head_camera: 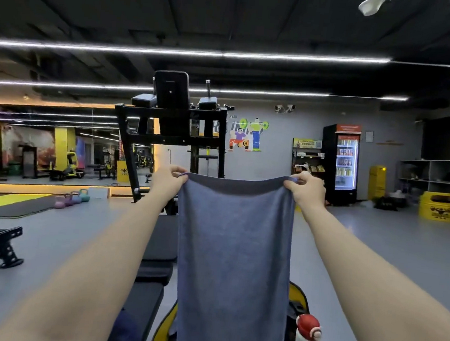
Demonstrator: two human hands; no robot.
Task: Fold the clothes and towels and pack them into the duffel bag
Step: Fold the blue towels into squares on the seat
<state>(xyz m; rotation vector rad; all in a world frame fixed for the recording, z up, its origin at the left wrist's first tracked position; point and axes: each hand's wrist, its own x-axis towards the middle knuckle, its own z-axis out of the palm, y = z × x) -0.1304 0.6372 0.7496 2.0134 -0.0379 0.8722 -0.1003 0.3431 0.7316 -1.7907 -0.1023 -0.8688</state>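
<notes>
Towel: a blue-grey terry cloth rectangle (235, 252) hangs full length in front of the person, held up at arm's length by its two top corners. The left hand (168, 180) pinches the top left corner between thumb and fingers, closed tight on the fabric; the right hand (304, 188) pinches the top right corner the same way. Between the two grips the upper edge sags slightly and shows a darker folded-over band. Below the grips the cloth falls straight and flat, without visible creases, down past the bottom of the view.

Directly beneath the hanging cloth, partly hidden by it, lies a black duffel bag with yellow trim (298, 297), its edge showing on both sides of the towel's lower part. Just right of the towel's lower edge, beside the bag, stands a white bottle with a red rounded cap (307, 338). Under the left forearm, left of the cloth, a black padded gym bench (154, 269) runs away from the person towards a black steel exercise frame (173, 128) that rises behind the left grip. Far beyond the right grip stands a lit glass-door drinks fridge (345, 163). Left of the left hand, on the grey floor, sits a row of pastel kettlebells (72, 198).
</notes>
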